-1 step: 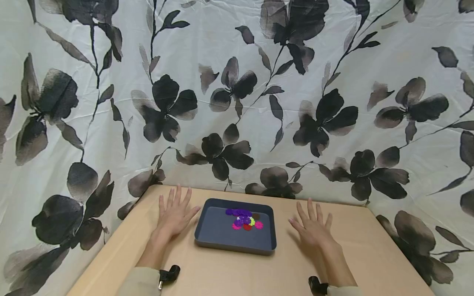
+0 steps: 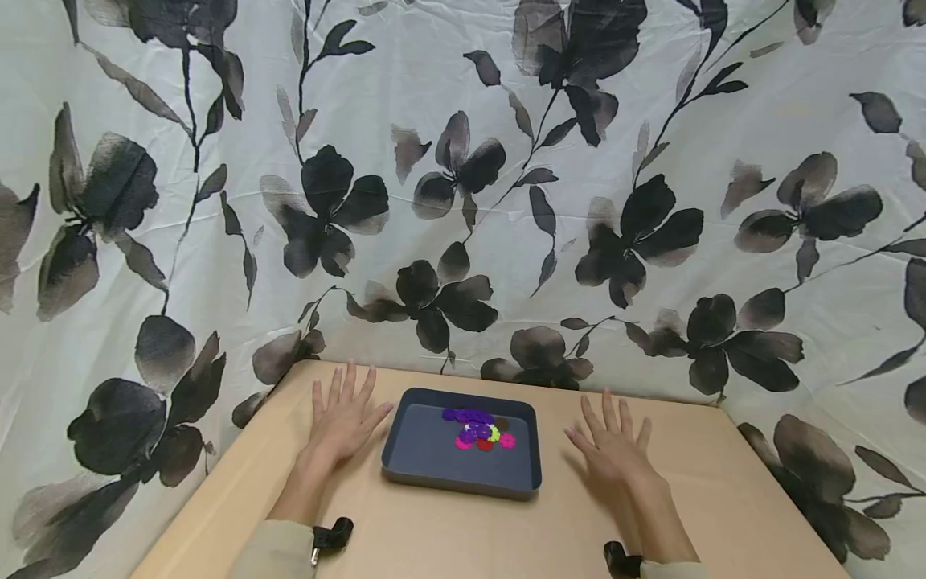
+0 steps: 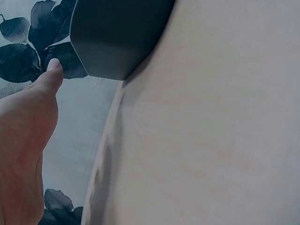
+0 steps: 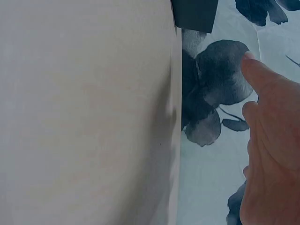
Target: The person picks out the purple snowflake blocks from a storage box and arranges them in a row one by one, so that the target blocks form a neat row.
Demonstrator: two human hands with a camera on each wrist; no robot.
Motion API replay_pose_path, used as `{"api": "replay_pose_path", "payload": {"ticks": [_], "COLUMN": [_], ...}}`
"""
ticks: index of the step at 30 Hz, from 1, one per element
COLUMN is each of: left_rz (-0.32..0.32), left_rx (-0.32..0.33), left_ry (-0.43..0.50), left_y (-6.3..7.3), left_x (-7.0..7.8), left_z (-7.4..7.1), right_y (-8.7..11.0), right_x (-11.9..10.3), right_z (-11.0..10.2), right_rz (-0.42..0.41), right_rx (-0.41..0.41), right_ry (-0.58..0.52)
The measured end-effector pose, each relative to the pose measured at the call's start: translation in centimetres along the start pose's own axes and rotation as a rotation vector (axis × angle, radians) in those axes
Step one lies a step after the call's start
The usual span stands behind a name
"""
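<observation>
A dark grey rectangular tray point(image 2: 419, 454) rests on the table between my two hands. Small scalloped, disc-like pieces lie clustered toward its far right part: mostly purple pieces point(image 2: 469, 416), with pink point(image 2: 507, 441), yellow-green point(image 2: 494, 433), red point(image 2: 485, 445) and brown ones. To the tray's left is my left hand point(image 2: 343, 422), palm down with fingers spread, its thumb pointing at the tray's edge. My right hand point(image 2: 616, 449) mirrors it on the other side, farther from the tray. Neither holds anything. Both wrist views show the thumb side of the hand and a tray corner.
The pale wooden table point(image 2: 448, 535) ends at a back edge against a white cloth point(image 2: 448, 72) printed with dark flowers. The cloth also hangs along both sides. Black wrist cameras point(image 2: 333, 535) sit at the cuffs of the light sleeves point(image 2: 275, 551).
</observation>
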State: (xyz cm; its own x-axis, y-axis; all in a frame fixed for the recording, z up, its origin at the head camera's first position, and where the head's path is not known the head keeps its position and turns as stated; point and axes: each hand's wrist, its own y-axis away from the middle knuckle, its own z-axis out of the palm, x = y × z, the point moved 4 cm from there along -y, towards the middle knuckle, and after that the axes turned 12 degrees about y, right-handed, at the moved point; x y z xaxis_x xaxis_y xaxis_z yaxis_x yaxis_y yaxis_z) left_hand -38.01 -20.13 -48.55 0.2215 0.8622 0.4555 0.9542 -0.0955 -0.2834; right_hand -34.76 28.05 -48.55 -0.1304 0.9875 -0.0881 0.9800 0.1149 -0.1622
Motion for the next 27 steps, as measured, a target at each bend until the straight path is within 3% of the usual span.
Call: {"api": "replay_pose_path", "payload": {"ticks": [10, 15, 19, 22, 27], "left_rz": [0.002, 0.017, 0.005, -0.021, -0.043], "left_rx": [-0.001, 0.028, 0.008, -0.036, -0.147], "left_ry": [0.001, -0.012, 0.024, 0.167, 0.575], "left_y": [0.4, 0.3, 0.2, 0.2, 0.4], "left_x": [0.4, 0.7, 0.7, 0.4, -0.6], "left_z": [0.0, 0.1, 0.6, 1.2, 2.3], "right_y": [-0.1, -0.6, -1.3, -1.8, -2.2], "right_x": [-0.9, -1.0, -1.3, -1.9, -3.8], "right_z": [-0.2, -0.2, -0.6, -1.1, -2.2], "right_rz": [-0.01, -0.015, -0.044, -0.07, -0.063], "right_rx": [0.031, 0.056, 0.131, 0.204, 0.238], "right_ry": [0.004, -0.042, -0.124, -0.281, -0.665]}}
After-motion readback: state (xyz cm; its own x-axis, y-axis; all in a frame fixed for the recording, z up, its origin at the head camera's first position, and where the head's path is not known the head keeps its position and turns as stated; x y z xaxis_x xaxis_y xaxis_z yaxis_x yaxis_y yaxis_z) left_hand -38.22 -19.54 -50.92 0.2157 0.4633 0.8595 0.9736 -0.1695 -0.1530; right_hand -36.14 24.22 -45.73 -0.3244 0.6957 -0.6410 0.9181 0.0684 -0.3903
